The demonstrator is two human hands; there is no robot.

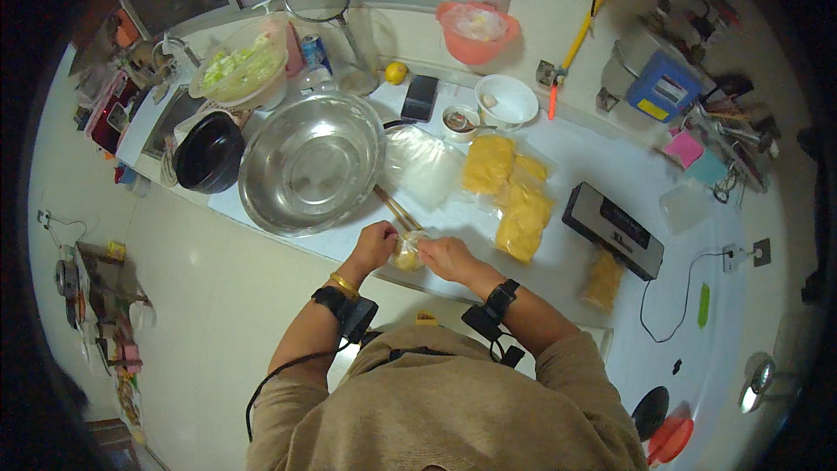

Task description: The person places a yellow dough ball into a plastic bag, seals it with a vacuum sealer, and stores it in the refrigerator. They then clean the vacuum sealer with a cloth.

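Between my hands, over the front edge of the white counter (327, 245), is a small clear plastic bag (408, 256) with pale yellow contents. My left hand (375, 246) grips its left side near the top, and my right hand (450, 258) grips its right side. Just behind the bag lie wooden chopsticks (397, 207), their near ends partly hidden. A stack of flat clear plastic bags (422, 167) is spread farther back. To its right lie several filled bags of yellow food (523, 212). A large steel basin (314, 167) stands left of the chopsticks.
A black bowl (209, 154) and a basket of chopped greens (242, 69) stand left. Behind are a phone (420, 98), a small spice bowl (460, 123) and a white bowl (516, 95). On the right, a corded vacuum sealer (613, 229) sits by another yellow bag (603, 280).
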